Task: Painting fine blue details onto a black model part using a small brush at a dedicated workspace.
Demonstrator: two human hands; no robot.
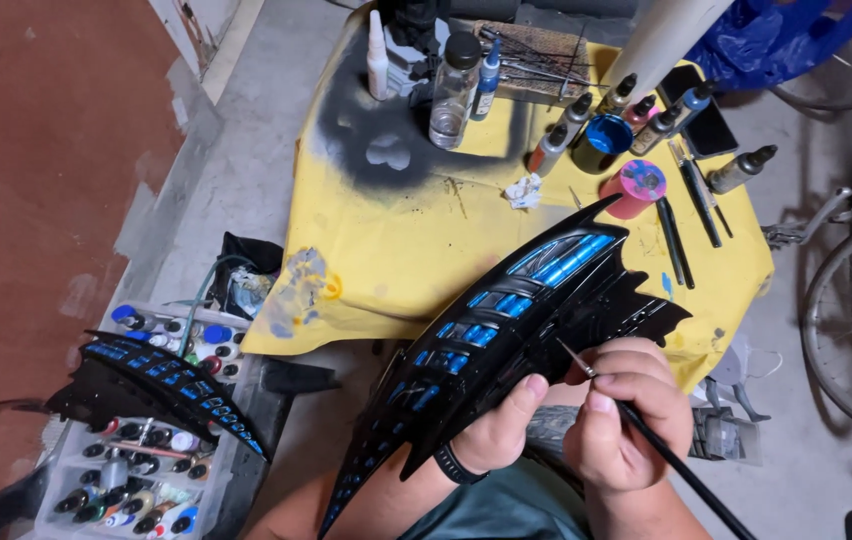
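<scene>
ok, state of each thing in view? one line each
left hand: gripping the black winged piece from below
right hand: pinching the brush, tip at the piece
black winged piece: held tilted, blue panels painted
paintbrush: held, bristles against the piece
second winged piece: lying across the paint tray
blue paint pot: open
clear bottle: upright, capped
yellow table cover: stained black and blue

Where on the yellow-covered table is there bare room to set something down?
The yellow cover is bare in its middle and near-left, between the black spray stain, the crumpled white scrap and the black-and-blue piece held by the left hand. The far edge and right side are crowded with paint bottles, the pink cup and brushes.
</scene>
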